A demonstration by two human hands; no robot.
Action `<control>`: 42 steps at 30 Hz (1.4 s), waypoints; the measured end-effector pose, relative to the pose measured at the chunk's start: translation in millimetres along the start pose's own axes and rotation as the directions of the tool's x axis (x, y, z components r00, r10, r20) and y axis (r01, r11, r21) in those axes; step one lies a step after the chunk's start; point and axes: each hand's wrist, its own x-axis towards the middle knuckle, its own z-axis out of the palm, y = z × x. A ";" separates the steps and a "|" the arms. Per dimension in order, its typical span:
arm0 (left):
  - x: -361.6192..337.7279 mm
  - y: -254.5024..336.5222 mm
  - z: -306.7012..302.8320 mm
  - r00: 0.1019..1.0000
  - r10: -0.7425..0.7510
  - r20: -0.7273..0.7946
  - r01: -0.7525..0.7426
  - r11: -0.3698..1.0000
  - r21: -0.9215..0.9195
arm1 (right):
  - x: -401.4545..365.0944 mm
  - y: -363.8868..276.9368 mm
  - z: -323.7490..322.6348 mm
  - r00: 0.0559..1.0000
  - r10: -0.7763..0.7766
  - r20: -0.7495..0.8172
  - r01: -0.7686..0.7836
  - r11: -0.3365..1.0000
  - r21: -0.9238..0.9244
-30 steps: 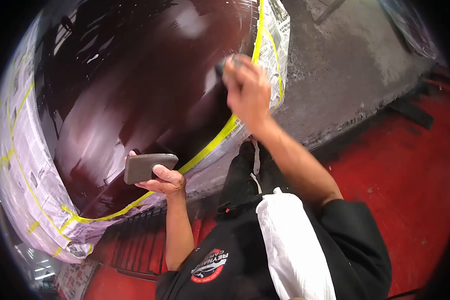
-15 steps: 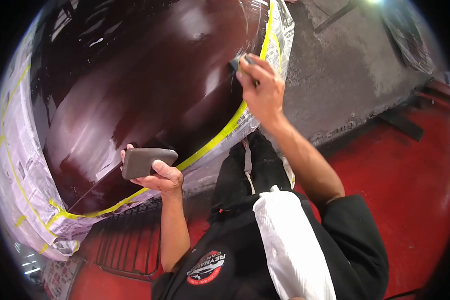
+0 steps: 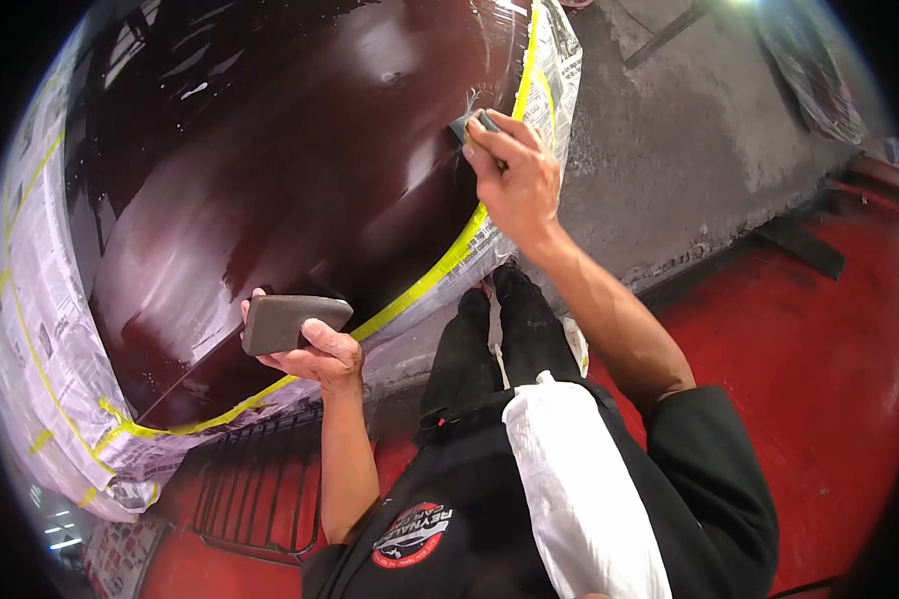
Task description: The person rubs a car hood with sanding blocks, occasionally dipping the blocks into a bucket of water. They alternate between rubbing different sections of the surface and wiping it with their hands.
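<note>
A glossy, wet-looking dark maroon car panel (image 3: 310,170) spreads out before me, bordered by yellow masking tape (image 3: 440,268) and newspaper. My right hand (image 3: 517,172) pinches a folded piece of dark grey sandpaper (image 3: 459,127) against the panel near its right taped edge. Part of that piece is hidden under my fingers. Over the panel's lower edge, my left hand (image 3: 320,357) grips a grey-brown rectangular block (image 3: 295,321), probably a sanding sponge, with the thumb on its face and fingers behind it.
Printed masking paper (image 3: 45,329) wraps the panel's left side. A black metal rack (image 3: 255,489) stands on the red floor (image 3: 769,399) below. Grey concrete (image 3: 679,150) lies to the right, with a plastic-wrapped item (image 3: 814,80) at upper right. A white cloth (image 3: 579,479) hangs down my front.
My right hand has shifted slightly left with the sandpaper, still against the panel. My left hand holds the block in nearly the same place.
</note>
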 end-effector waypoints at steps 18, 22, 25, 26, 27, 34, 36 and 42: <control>0.9 -2.0 -5.6 0.999 0.036 0.034 -0.040 0.990 0.135 | -13.7 -12.9 5.0 0.999 0.012 0.042 -0.015 0.997 0.078; 1.3 -0.5 -5.6 0.998 0.045 0.038 -0.051 0.988 0.147 | 23.3 6.2 13.9 1.000 -0.021 0.022 0.020 1.000 0.021; 2.5 -0.6 -7.7 0.995 0.057 0.080 -0.072 0.977 0.202 | -25.0 -22.5 0.6 0.987 -0.145 0.067 0.141 0.988 0.060; -0.4 -0.2 -7.3 0.995 0.053 0.086 -0.070 0.977 0.201 | -39.5 -29.7 -0.3 0.995 -0.075 0.068 0.069 0.994 0.086; -2.7 -0.2 -6.6 0.998 0.026 0.057 -0.034 0.989 0.146 | -34.7 -26.6 -1.9 0.991 -0.111 0.073 0.105 0.992 0.072; 6.6 1.4 -4.7 0.994 0.105 0.013 -0.106 0.990 0.088 | -1.4 10.2 15.1 0.997 -0.056 -0.047 0.053 0.997 -0.057; 6.7 1.6 -2.9 0.995 0.101 0.005 -0.101 0.991 0.089 | -55.0 -25.7 0.5 0.997 -0.062 0.038 0.062 0.998 0.007; 3.3 2.2 -0.2 0.998 0.065 -0.014 -0.064 0.995 0.073 | 22.3 23.3 8.0 0.985 0.160 -0.060 -0.158 0.987 0.037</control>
